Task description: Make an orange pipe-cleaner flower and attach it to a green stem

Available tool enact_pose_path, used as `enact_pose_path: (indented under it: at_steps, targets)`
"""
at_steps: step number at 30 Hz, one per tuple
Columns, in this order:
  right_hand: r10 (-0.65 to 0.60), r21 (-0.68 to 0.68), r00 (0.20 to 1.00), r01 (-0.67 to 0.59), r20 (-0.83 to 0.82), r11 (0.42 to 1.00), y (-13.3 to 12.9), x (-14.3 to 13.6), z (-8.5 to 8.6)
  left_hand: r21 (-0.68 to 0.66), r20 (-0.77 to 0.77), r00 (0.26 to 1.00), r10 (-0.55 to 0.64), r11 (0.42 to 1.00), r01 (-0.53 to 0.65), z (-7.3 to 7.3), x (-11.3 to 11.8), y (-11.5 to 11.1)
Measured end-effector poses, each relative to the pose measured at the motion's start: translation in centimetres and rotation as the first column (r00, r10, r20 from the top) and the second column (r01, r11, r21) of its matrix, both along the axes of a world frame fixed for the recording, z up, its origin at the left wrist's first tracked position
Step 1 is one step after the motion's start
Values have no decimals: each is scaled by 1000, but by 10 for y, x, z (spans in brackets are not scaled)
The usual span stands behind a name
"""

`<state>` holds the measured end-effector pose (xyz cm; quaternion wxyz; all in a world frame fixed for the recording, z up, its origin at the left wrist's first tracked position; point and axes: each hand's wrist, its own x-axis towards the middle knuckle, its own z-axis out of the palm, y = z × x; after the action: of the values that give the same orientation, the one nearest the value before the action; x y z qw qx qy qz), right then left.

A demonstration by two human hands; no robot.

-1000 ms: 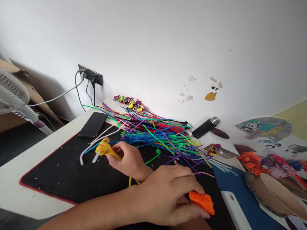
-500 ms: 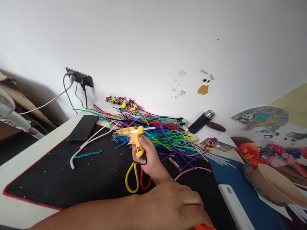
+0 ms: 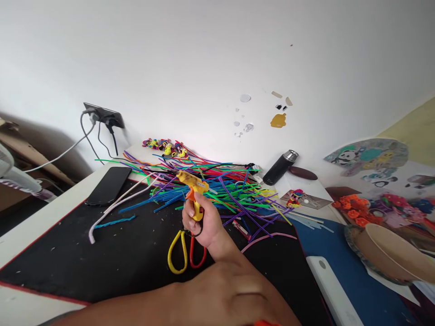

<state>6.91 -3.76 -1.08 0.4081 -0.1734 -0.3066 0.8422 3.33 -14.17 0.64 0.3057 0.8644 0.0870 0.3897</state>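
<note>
My right hand point(image 3: 207, 222) is wrapped round the grip of a yellow hot glue gun point(image 3: 193, 181), its fingers near the orange trigger. The nozzle points up and left, over a heap of coloured pipe cleaners point(image 3: 210, 190). Crossing in front from the lower left, my left hand point(image 3: 238, 290) lies over my right forearm with its fingers curled. A bit of something orange point(image 3: 267, 323) shows at its fingers on the bottom edge; most of it is cut off. Below the glue gun are a yellow loop handle point(image 3: 185, 256) and a red one, apparently of scissors.
A phone point(image 3: 108, 185) lies on the black mat point(image 3: 68, 258) at left. Small pipe-cleaner figures point(image 3: 166, 147) stand by the wall. To the right are a black flask point(image 3: 280, 168), orange flowers point(image 3: 353, 208), a bowl point(image 3: 390, 253) and a white bar-shaped object point(image 3: 335, 290).
The glue gun has tilted, its nozzle now higher. My left hand has shifted left and down, taking the orange thing mostly out of view. The whole view has shifted slightly.
</note>
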Motion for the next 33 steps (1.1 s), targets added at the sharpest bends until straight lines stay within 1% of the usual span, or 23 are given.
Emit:
enact_pose_path:
  at_steps: [2,3,4,5,6,7,9,10,13,14,15,16,17,18,21,24,27,33]
  targets:
    - [-60,-19,998,60,15,998,4,12,-3,-160,94,993,75,985,-59,5,-20,2]
    - [-86,-22,996,87,34,996,5,19,-6,-239,124,984,127,966,-94,7,-31,5]
    - [-114,-20,992,115,58,993,6,25,-8,-327,145,966,216,931,-159,7,-42,9]
    - [-143,-12,986,145,85,989,7,31,-10,-416,144,931,336,874,-251,6,-52,15]
    - [-177,0,978,178,109,984,7,36,-12,-515,107,888,447,789,-336,3,-62,23]
    - [-205,12,970,205,130,979,7,41,-13,-613,62,851,522,692,-380,-2,-70,31]
    - [-237,41,960,234,147,971,8,50,-13,-792,11,789,614,487,-368,-13,-82,48]
    - [-244,56,959,238,147,970,8,53,-12,-845,5,758,652,409,-346,-18,-86,56]
    - [-260,88,955,250,139,964,8,60,-9,-946,20,699,715,240,-219,-30,-92,81]
    - [-271,88,953,261,138,961,8,61,-9,-961,21,680,733,202,-188,-32,-92,88]
    - [-283,86,949,273,141,958,8,61,-10,-970,20,666,746,177,-168,-32,-91,96]
    - [-297,82,943,288,146,954,8,61,-12,-973,19,656,755,165,-162,-32,-90,103]
    - [-313,78,937,304,156,949,8,60,-14,-970,17,650,760,169,-173,-31,-88,110]
    - [-333,77,928,325,169,943,8,60,-17,-962,15,646,763,186,-198,-30,-87,117]
    - [-412,99,886,400,212,911,7,59,-27,-911,35,610,792,277,-307,-27,-86,134]
    - [-472,135,851,453,230,881,6,65,-32,-853,80,573,816,353,-384,-28,-88,141]
    - [-539,155,808,516,237,842,10,80,-26,-819,85,576,813,386,-425,-31,-94,140]
    - [-710,179,674,688,205,704,21,116,-1,-794,87,530,843,380,-474,-39,-104,135]
